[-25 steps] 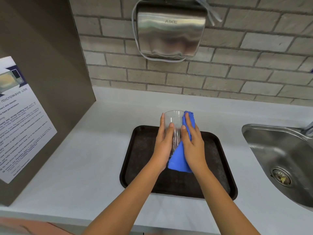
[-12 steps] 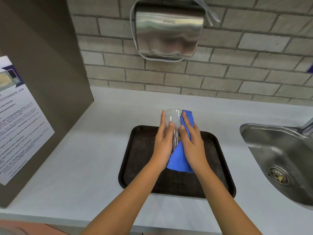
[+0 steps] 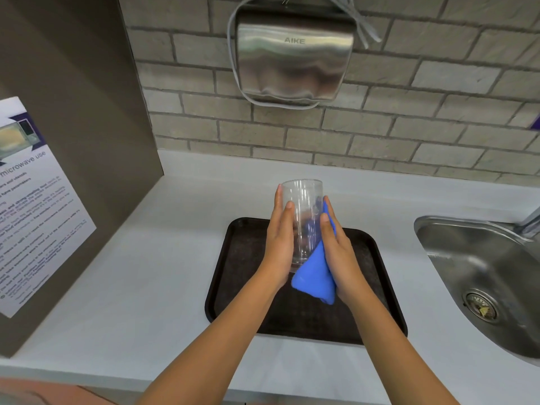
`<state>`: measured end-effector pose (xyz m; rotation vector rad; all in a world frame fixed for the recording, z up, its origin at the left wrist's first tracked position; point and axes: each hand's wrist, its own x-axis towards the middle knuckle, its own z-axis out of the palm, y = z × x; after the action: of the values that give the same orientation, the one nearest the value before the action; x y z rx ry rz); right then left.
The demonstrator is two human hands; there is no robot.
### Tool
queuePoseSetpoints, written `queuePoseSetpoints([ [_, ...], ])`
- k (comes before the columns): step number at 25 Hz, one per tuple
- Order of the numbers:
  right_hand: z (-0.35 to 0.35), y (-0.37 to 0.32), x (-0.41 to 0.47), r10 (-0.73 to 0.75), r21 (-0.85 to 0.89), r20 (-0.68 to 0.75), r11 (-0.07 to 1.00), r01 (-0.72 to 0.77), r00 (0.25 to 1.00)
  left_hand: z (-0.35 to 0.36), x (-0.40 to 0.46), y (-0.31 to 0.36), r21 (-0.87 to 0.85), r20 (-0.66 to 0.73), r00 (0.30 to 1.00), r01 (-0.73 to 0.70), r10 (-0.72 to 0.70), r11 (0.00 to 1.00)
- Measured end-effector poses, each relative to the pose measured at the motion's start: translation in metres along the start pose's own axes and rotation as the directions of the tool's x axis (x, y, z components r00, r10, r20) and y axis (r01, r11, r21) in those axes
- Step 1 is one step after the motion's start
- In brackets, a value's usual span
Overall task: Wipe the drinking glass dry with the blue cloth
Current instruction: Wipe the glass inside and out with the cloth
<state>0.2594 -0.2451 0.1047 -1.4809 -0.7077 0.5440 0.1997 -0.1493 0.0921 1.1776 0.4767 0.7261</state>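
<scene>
So we're mid-wipe here. The left hand [image 3: 279, 241] has its fingers curled round the drinking glass [image 3: 302, 220], holding it upright above the black tray [image 3: 233, 276]. The right hand [image 3: 336, 252] presses the blue cloth [image 3: 314, 277] flat against the glass's right side, fingers mostly straight (cloth tail hangs below the base). My guess for the next move: turn the glass and dry inside too, without squeezing too hard.
</scene>
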Motion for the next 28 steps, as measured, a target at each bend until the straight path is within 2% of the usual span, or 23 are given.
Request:
queuePoseSetpoints([
  [4,0.006,0.007,-0.004,-0.157,-0.248,-0.124,0.961,0.122,0.980,0.002,0.005,0.006,0.344,-0.061,0.994,-0.068,0.094,0.936],
  [6,0.012,0.012,-0.006,-0.276,-0.410,-0.150,0.891,0.194,0.949,0.001,0.003,0.000,0.427,-0.036,0.992,-0.095,0.122,0.899],
  [8,0.018,0.019,-0.007,-0.401,-0.609,-0.099,0.748,0.263,0.911,0.002,0.000,-0.007,0.346,-0.014,0.999,-0.022,0.028,0.938],
  [10,0.022,0.029,-0.010,-0.478,-0.720,-0.034,0.621,0.310,0.878,0.000,-0.002,-0.012,0.173,-0.010,0.996,0.087,-0.086,0.981],
  [11,0.021,0.032,-0.009,-0.479,-0.706,-0.030,0.632,0.321,0.877,-0.001,-0.002,-0.013,0.115,-0.004,0.994,0.111,-0.111,0.987],
  [12,0.019,0.031,-0.007,-0.442,-0.640,-0.052,0.703,0.310,0.896,-0.002,-0.002,-0.015,0.069,0.001,0.992,0.123,-0.123,0.990],
  [14,0.011,0.023,0.001,-0.312,-0.417,-0.093,0.874,0.248,0.945,-0.003,-0.003,-0.018,-0.009,-0.018,0.988,0.151,-0.151,0.989],
  [16,0.003,0.018,0.012,-0.170,-0.235,-0.131,0.962,0.136,0.977,0.000,-0.005,-0.014,-0.046,-0.048,0.976,0.212,-0.214,0.976],
  [17,0.002,0.016,0.014,-0.131,-0.214,-0.146,0.972,0.098,0.980,0.002,-0.004,-0.012,-0.052,-0.050,0.971,0.233,-0.235,0.971],
  [19,0.009,0.011,0.002,-0.216,-0.325,-0.160,0.933,0.155,0.963,0.003,0.000,-0.008,-0.040,-0.040,0.968,0.247,-0.248,0.968],
  [20,0.015,0.013,-0.007,-0.301,-0.454,-0.135,0.866,0.211,0.944,0.003,0.002,-0.005,-0.029,-0.043,0.967,0.250,-0.251,0.968],
  [22,0.026,0.025,-0.022,-0.480,-0.700,-0.011,0.630,0.336,0.877,0.001,0.005,-0.006,-0.001,-0.056,0.969,0.240,-0.240,0.971],
  [23,0.027,0.031,-0.023,-0.522,-0.739,0.030,0.562,0.371,0.853,0.000,0.005,-0.008,0.011,-0.055,0.973,0.223,-0.222,0.975],
  [24,0.026,0.029,-0.019,-0.502,-0.709,0.022,0.602,0.368,0.865,0.000,0.003,-0.010,0.016,-0.042,0.978,0.203,-0.202,0.979],
  [26,0.017,0.014,-0.003,-0.370,-0.541,-0.053,0.791,0.284,0.928,0.002,-0.003,-0.015,0.018,0.000,0.985,0.175,-0.175,0.984],
  [28,0.009,0.003,0.011,-0.299,-0.456,-0.098,0.861,0.224,0.949,0.005,-0.007,-0.017,-0.013,0.013,0.985,0.170,-0.170,0.985],
])
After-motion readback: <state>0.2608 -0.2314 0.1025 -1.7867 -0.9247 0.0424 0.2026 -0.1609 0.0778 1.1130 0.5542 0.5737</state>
